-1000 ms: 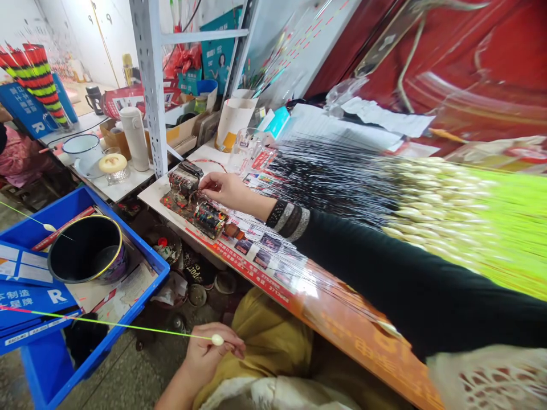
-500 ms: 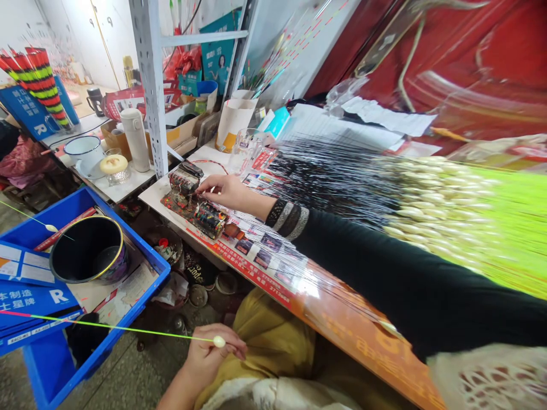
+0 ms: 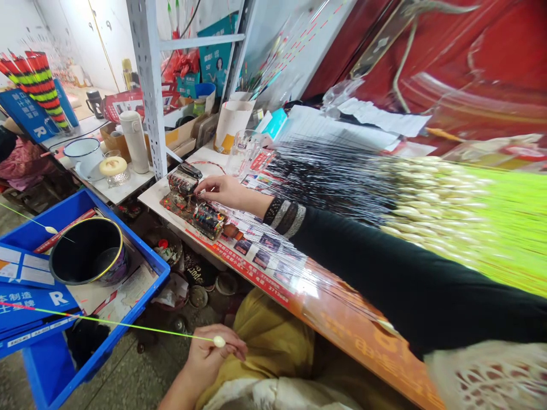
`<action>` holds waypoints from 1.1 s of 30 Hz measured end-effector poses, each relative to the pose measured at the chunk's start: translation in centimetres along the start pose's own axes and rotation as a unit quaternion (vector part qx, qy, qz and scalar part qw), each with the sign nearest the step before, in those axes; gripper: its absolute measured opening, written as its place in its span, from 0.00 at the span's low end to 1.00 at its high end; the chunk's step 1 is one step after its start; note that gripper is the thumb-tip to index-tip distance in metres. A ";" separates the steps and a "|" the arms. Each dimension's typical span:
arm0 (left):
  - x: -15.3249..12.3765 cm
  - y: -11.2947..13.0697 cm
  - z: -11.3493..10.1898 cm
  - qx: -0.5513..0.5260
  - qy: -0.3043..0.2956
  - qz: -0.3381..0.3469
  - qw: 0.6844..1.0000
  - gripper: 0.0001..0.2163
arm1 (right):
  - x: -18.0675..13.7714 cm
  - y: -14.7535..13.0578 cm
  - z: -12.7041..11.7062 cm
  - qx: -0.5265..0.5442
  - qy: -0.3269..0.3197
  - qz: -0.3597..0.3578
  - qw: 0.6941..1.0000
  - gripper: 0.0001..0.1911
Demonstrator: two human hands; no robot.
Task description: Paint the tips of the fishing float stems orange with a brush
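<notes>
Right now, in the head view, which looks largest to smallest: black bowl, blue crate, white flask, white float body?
1. blue crate
2. black bowl
3. white flask (farther off, true size unsure)
4. white float body

A small machine (image 3: pixel 192 202) is set on the table (image 3: pixel 342 307) near its left end, and a heap of floats (image 3: pixel 427 199) is spread to its right. A crate (image 3: pixel 145 253) is placed on the floor left of the table, and a pot (image 3: pixel 88 253) is kept inside it.
</notes>
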State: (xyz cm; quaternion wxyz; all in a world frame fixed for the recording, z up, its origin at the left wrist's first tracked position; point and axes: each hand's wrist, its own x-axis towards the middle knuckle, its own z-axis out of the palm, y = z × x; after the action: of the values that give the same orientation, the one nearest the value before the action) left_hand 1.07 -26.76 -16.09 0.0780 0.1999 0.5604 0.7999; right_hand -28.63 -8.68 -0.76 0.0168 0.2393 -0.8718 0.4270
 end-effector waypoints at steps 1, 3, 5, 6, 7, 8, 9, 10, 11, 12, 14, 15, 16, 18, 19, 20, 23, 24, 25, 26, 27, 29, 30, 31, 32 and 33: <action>0.0 0.0 0.0 -0.001 0.000 -0.001 1.000 0.11 | -0.1 0.0 0.0 -0.001 0.003 0.002 1.000 0.10; -0.1 -0.1 0.0 -0.006 -0.002 -0.005 1.000 0.11 | -0.2 0.1 0.0 0.000 0.007 0.006 1.000 0.11; -0.2 -0.2 0.0 -0.016 -0.004 -0.008 1.000 0.11 | -0.3 0.2 0.0 0.000 0.010 0.007 1.000 0.12; -0.2 -0.2 0.0 -0.021 -0.005 -0.010 1.000 0.11 | -0.4 0.2 0.0 0.000 0.012 0.008 1.000 0.12; -0.2 -0.2 0.0 -0.023 -0.005 -0.012 1.000 0.11 | -0.4 0.2 0.0 -0.002 0.015 0.009 1.000 0.12; -0.2 -0.2 0.0 -0.023 -0.004 -0.012 1.000 0.11 | -0.5 0.1 0.0 -0.005 0.018 0.011 1.000 0.12; -0.2 -0.2 0.0 -0.021 -0.003 -0.012 1.000 0.11 | -0.6 0.1 -0.1 -0.009 0.023 0.013 1.000 0.12; -0.1 -0.1 0.0 -0.019 -0.002 -0.011 1.000 0.11 | -0.6 0.1 -0.1 -0.013 0.027 0.014 0.999 0.12; -0.1 -0.1 0.1 -0.016 -0.002 -0.008 1.000 0.11 | -0.7 0.1 -0.2 -0.016 0.030 0.015 0.999 0.12; -0.1 -0.1 0.1 -0.014 -0.003 -0.006 1.000 0.11 | -0.7 0.1 -0.3 -0.018 0.033 0.016 0.999 0.12; -0.1 0.0 0.2 -0.008 -0.002 -0.005 1.000 0.12 | -0.8 0.0 -0.6 -0.023 0.041 0.019 0.999 0.12; -0.2 0.0 0.2 -0.004 -0.002 -0.004 1.000 0.12 | -0.9 -0.1 -0.9 -0.027 0.047 0.022 0.998 0.11; -0.2 0.1 0.2 -0.001 -0.002 -0.005 1.000 0.12 | -1.1 -0.2 -1.2 -0.031 0.055 0.025 0.998 0.11; -0.2 0.3 0.1 -0.002 -0.004 -0.009 1.000 0.13 | -1.7 -0.7 -2.0 -0.041 0.074 0.032 0.996 0.10; -0.2 0.4 0.0 -0.006 -0.004 -0.009 1.000 0.13 | -2.2 -1.1 -2.4 -0.044 0.086 0.035 0.995 0.11; -0.1 0.7 -0.1 -0.008 -0.003 -0.009 1.000 0.12 | -2.9 -1.6 -2.9 -0.047 0.099 0.037 0.993 0.11; 0.3 1.8 -0.7 -0.004 0.020 0.003 1.000 0.11 | -6.0 -3.7 -3.9 -0.055 0.135 0.031 0.989 0.14; 0.6 2.3 -0.9 0.005 0.028 0.010 1.000 0.11 | -7.3 -4.5 -4.2 -0.057 0.147 0.027 0.987 0.15; 0.8 2.9 -1.2 0.016 0.036 0.016 0.999 0.11 | -8.8 -5.2 -4.3 -0.058 0.157 0.024 0.986 0.15; 1.0 3.6 -1.5 0.031 0.042 0.022 0.998 0.11 | -10.3 -6.0 -4.5 -0.057 0.165 0.021 0.984 0.16; 1.3 4.3 -1.8 0.048 0.047 0.028 0.997 0.12 | -11.9 -6.7 -4.5 -0.054 0.169 0.017 0.984 0.16; 1.7 5.6 -2.2 0.085 0.059 0.034 0.994 0.12 | -15.0 -8.1 -4.5 -0.044 0.174 0.010 0.984 0.16; 1.9 6.2 -2.4 0.101 0.065 0.038 0.992 0.12 | -16.6 -8.8 -4.4 -0.038 0.177 0.009 0.983 0.16; 2.1 6.8 -2.5 0.114 0.072 0.043 0.990 0.12 | -18.2 -9.5 -4.3 -0.032 0.179 0.010 0.983 0.16; 2.2 7.3 -2.5 0.126 0.078 0.046 0.988 0.12 | -19.8 -10.1 -4.1 -0.028 0.182 0.012 0.983 0.15; 2.3 7.8 -2.5 0.134 0.083 0.047 0.986 0.13 | -21.5 -10.7 -3.8 -0.026 0.185 0.016 0.982 0.14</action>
State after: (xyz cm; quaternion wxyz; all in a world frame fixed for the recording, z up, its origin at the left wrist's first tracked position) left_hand -1.27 -30.88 -9.08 -0.0343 0.1678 0.6572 0.7340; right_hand -5.63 -2.74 4.49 0.1773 0.1418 -0.8679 0.4418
